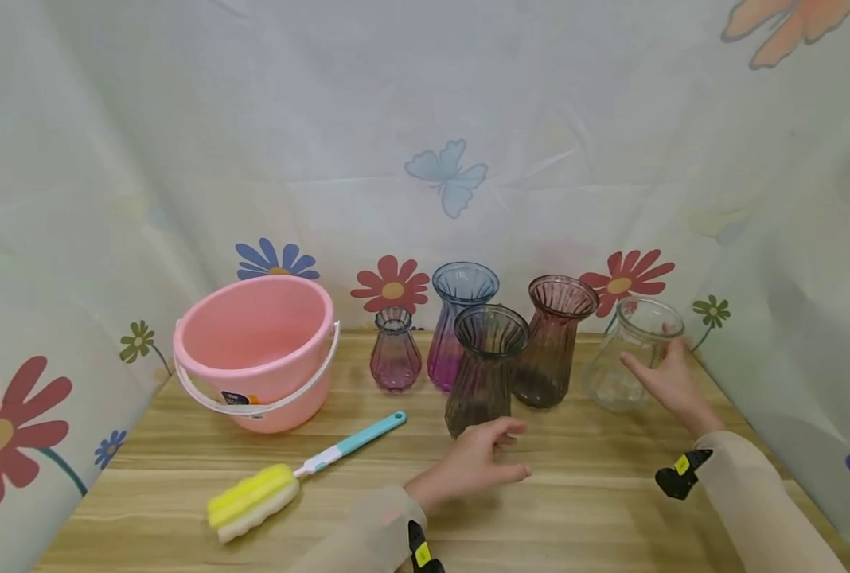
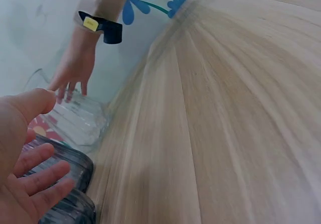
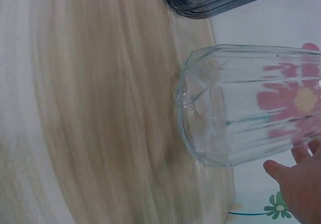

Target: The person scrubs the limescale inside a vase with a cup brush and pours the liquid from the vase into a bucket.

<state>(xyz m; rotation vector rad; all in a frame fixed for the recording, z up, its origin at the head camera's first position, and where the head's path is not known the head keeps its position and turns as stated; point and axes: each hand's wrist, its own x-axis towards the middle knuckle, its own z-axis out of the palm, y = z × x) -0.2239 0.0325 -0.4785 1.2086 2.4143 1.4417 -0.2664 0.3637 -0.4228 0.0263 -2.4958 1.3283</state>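
Observation:
At the right of the head view stands a clear glass vase (image 1: 621, 370), upright on the table. My right hand (image 1: 672, 386) is at its right side, thumb and fingers apart, with fingertips right at the glass near the neck. In the right wrist view the fingers partly pass behind the clear vase (image 3: 246, 106). My left hand (image 1: 471, 461) is held over the table with thumb and fingers spread and nothing between them. It is nearest to a dark grey ribbed vase (image 1: 485, 374), whose base it overlaps in the head view.
Behind stand a blue-to-purple vase (image 1: 461, 318), a red-brown vase (image 1: 550, 350) and a small pinkish vase (image 1: 395, 358). A pink bucket (image 1: 282, 398) with a white handle sits at the left. In front of it lies a yellow-and-white sponge brush (image 1: 253, 497). A flowered curtain (image 1: 368, 175) hangs around the table.

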